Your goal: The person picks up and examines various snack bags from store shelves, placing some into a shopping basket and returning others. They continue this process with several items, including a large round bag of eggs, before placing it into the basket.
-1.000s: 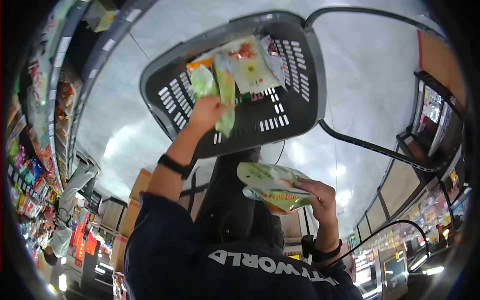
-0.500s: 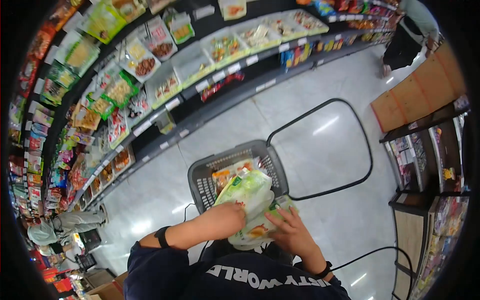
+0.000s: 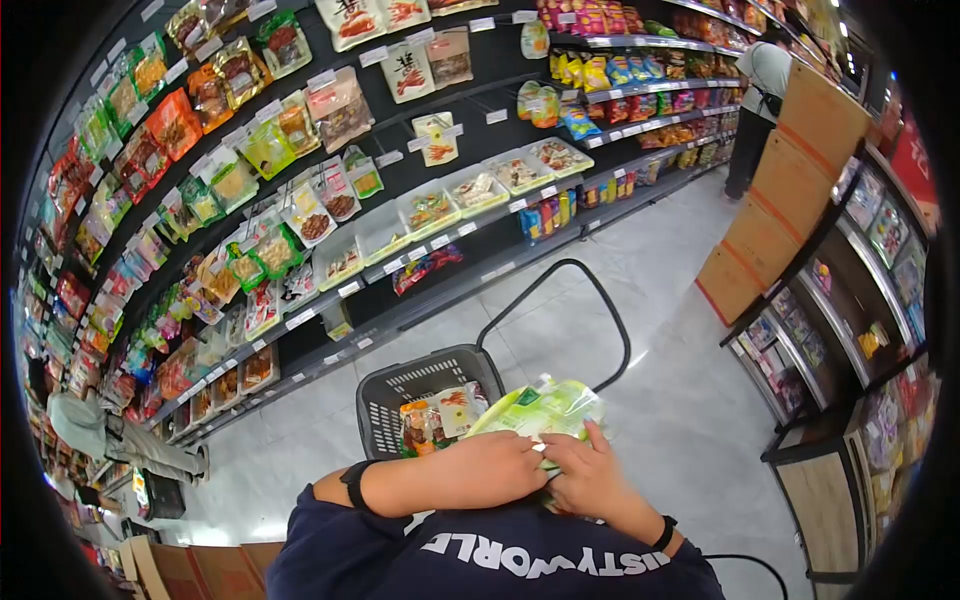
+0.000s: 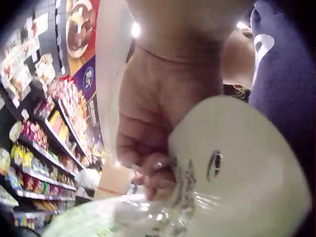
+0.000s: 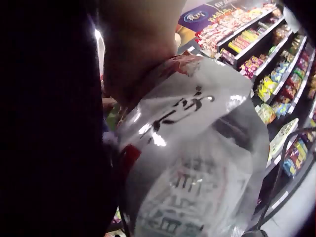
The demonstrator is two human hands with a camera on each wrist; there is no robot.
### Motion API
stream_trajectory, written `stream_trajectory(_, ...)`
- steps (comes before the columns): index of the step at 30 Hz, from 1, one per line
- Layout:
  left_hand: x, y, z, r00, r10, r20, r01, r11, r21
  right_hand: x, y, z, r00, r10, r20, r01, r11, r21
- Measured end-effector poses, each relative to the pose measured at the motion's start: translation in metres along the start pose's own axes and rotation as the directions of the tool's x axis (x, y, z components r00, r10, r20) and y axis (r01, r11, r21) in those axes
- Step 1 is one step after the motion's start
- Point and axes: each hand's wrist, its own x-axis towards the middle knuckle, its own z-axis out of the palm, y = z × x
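Close to my body, beside the basket, my left hand [image 3: 500, 465] grips a green-and-white snack bag [image 3: 545, 405]. In the left wrist view its fingers [image 4: 158, 175] are curled at the edge of a pale bag [image 4: 242, 163] with dark print. My right hand [image 3: 588, 475] meets the left at the near edge of the green bag, thumb and fingers pinching there. The right wrist view has a shiny silvery bag [image 5: 192, 123] with dark lettering below that hand, whose fingers are mostly hidden. A grey basket [image 3: 372, 400] holds several food packs [image 3: 440, 415].
Long shelves [image 3: 400, 265] of packaged snacks curve along the left and front. A black basket handle [image 3: 622, 330] loops out over the floor. Stacked cartons [image 3: 770, 210] and a wooden display unit [image 3: 815, 495] stand at right. One person [image 3: 757, 110] stands far ahead, another [image 3: 120, 440] at left.
My left hand has come out of the basket with a green bag and joined the right hand near my body. The head view has tilted up towards the shelves.
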Motion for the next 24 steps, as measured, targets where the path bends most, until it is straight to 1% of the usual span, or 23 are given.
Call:
stream_trajectory(1, 0.009, 0.011, -0.002, 1.0, 0.012, 0.001, -0.012, 1.0, 0.004, -0.009, 0.002, -0.012, 1.0, -0.011, -0.013, 0.011, 1.0, 0.002)
stream_trajectory(2, 0.018, 0.02, -0.007, 1.0, 0.021, -0.006, -0.021, 1.0, -0.01, -0.013, -0.001, -0.026, 0.996, -0.001, -0.086, 0.001, 1.0, -0.003)
stream_trajectory(3, 0.027, 0.028, -0.013, 0.999, 0.031, -0.012, -0.032, 0.999, -0.025, -0.023, -0.001, -0.036, 0.996, 0.008, -0.086, -0.009, 1.0, -0.012)
stream_trajectory(5, 0.038, 0.04, -0.023, 0.999, 0.034, 0.002, -0.034, 0.999, -0.022, -0.044, 0.0, -0.048, 0.985, 0.115, -0.128, -0.114, 0.993, 0.018)
stream_trajectory(6, 0.04, 0.043, -0.025, 0.997, -0.02, -0.08, 0.014, 0.997, -0.08, -0.054, 0.002, -0.05, 0.984, 0.124, -0.131, -0.124, 0.992, 0.012)
stream_trajectory(7, 0.043, 0.048, -0.024, 0.985, -0.079, -0.156, 0.056, 0.988, -0.143, -0.064, 0.004, -0.051, 0.947, 0.194, -0.256, -0.194, 0.981, 0.026)
stream_trajectory(8, 0.049, 0.053, -0.02, 0.945, -0.288, -0.156, 0.25, 0.942, -0.226, -0.072, 0.007, -0.054, 0.89, 0.258, -0.377, -0.261, 0.964, 0.046)
stream_trajectory(9, 0.054, 0.051, -0.012, 0.949, -0.276, -0.152, 0.238, 0.944, -0.229, -0.078, 0.009, -0.062, 0.886, 0.269, -0.379, -0.274, 0.961, 0.042)
stream_trajectory(10, 0.058, 0.046, 0.003, 0.877, -0.358, -0.32, 0.205, 0.882, -0.425, -0.084, 0.01, -0.068, 0.88, 0.276, -0.386, -0.289, 0.957, 0.024)
stream_trajectory(11, 0.061, 0.042, 0.018, 0.767, -0.465, -0.442, 0.13, 0.787, -0.603, -0.09, 0.01, -0.073, 0.873, 0.291, -0.391, -0.312, 0.95, 0.009)
stream_trajectory(12, 0.071, 0.032, 0.024, 0.806, -0.308, -0.505, 0.034, 0.876, -0.48, -0.095, 0.01, -0.079, 0.87, 0.311, -0.383, -0.328, 0.944, 0.022)
stream_trajectory(13, 0.08, 0.029, 0.025, 0.849, -0.353, -0.393, 0.024, 0.769, -0.639, -0.1, 0.01, -0.083, 0.859, 0.343, -0.381, -0.363, 0.932, 0.021)
stream_trajectory(15, 0.109, 0.024, 0.032, 0.918, -0.277, -0.285, -0.095, 0.544, -0.834, -0.119, 0.009, -0.092, 0.838, 0.355, -0.414, -0.395, 0.919, -0.011)
stream_trajectory(16, 0.125, 0.02, 0.038, 0.942, -0.183, -0.281, -0.138, 0.553, -0.822, -0.132, 0.01, -0.095, 0.815, 0.383, -0.435, -0.437, 0.899, -0.027)
stream_trajectory(17, 0.144, 0.016, 0.046, 0.959, -0.087, -0.271, -0.181, 0.547, -0.817, -0.147, 0.014, -0.101, 0.813, 0.397, -0.427, -0.454, 0.89, -0.037)
stream_trajectory(18, 0.163, 0.012, 0.056, 0.951, -0.067, -0.3, -0.201, 0.605, -0.771, -0.163, 0.017, -0.107, 0.807, 0.421, -0.415, -0.479, 0.877, -0.041)
stream_trajectory(19, 0.183, 0.009, 0.068, 0.943, -0.044, -0.329, -0.221, 0.656, -0.722, -0.175, 0.02, -0.113, 0.762, 0.483, -0.431, -0.543, 0.839, -0.02)
stream_trajectory(21, 0.221, 0.014, 0.07, 0.975, -0.098, -0.197, -0.119, 0.517, -0.848, -0.192, 0.029, -0.126, 0.664, 0.587, -0.464, -0.642, 0.765, 0.048)
stream_trajectory(22, 0.241, 0.018, 0.072, 0.982, -0.071, -0.172, -0.117, 0.484, -0.867, -0.199, 0.036, -0.131, 0.614, 0.626, -0.481, -0.671, 0.735, 0.099)
stream_trajectory(23, 0.26, 0.019, 0.073, 0.979, -0.133, -0.153, -0.091, 0.387, -0.918, -0.206, 0.046, -0.134, 0.588, 0.653, -0.477, -0.702, 0.705, 0.099)
stream_trajectory(24, 0.279, 0.018, 0.072, 0.972, -0.195, -0.129, -0.068, 0.293, -0.954, -0.212, 0.059, -0.138, 0.543, 0.675, -0.499, -0.722, 0.679, 0.132)
